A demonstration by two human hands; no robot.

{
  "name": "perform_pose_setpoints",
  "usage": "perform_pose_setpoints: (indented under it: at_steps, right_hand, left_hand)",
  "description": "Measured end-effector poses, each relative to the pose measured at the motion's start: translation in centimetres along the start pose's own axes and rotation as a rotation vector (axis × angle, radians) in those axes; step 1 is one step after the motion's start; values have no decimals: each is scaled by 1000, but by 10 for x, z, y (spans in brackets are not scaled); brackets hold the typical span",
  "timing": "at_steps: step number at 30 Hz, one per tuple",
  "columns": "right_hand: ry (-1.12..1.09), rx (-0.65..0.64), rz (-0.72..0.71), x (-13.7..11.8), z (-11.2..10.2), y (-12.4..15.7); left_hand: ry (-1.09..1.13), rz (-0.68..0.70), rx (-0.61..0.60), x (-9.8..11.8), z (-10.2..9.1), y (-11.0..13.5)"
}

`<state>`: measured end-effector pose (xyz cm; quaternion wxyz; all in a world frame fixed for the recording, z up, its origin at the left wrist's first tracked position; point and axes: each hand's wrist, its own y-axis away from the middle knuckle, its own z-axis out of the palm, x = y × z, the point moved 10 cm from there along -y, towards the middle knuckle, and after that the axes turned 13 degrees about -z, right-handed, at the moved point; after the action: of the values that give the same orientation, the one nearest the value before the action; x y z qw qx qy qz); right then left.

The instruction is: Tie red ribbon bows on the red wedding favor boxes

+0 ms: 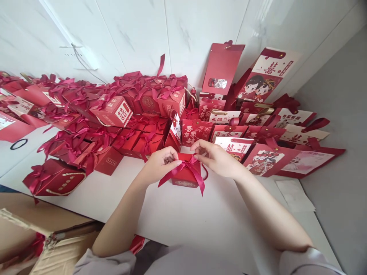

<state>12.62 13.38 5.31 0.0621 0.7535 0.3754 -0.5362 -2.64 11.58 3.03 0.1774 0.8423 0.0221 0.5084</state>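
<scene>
A small red gift box (pixel 185 176) stands on the white table (pixel 183 214) in front of me, with a dark red ribbon (pixel 191 170) tied over its top and two tails hanging down. My left hand (pixel 159 165) pinches the ribbon's left loop with closed fingers. On the other side, my right hand (pixel 216 157) pinches the ribbon at the box's top right, fingers curled.
Many finished red ribboned boxes (pixel 114 110) are piled from the far left to the centre. Flat red gift bags (pixel 266 160) lie and lean at the right against the white wall. An open cardboard carton (pixel 43 244) sits below the table's left edge. A black ring (pixel 18 144) lies at the left.
</scene>
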Motion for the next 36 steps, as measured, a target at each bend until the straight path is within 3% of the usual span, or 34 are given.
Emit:
perform_pose_setpoints:
  at_steps: [8, 11, 14, 16, 18, 20, 23, 25, 30, 36]
  right_hand:
    - [192, 127, -122, 9, -2, -9]
    - [338, 180, -172, 3, -2, -10]
    - [625, 212, -233, -25, -4, -5]
    - [753, 119, -290, -46, 11, -2]
    - [800, -109, -450, -66, 47, 3]
    - [908, -241, -507, -70, 77, 9]
    - [1049, -257, -501, -62, 102, 11]
    - [1027, -282, -542, -58, 115, 13]
    - [804, -378, -526, -58, 113, 16]
    - [694, -617, -202, -40, 97, 19]
  left_hand:
    - [-152, 11, -147, 4, 13, 0]
    - [-188, 6, -97, 5, 8, 0]
    - [-173, 11, -22, 2, 1, -4]
    - [-117, 17, -1, -3, -3, -7]
    - [-44, 18, -8, -8, -5, -10]
    - [18, 22, -30, -11, -4, -12]
    - [48, 45, -13, -12, -5, -13]
    - [37, 72, 37, -11, -9, -12]
    - [29, 142, 164, -9, -23, -11]
    - [30, 142, 195, -16, -26, -15]
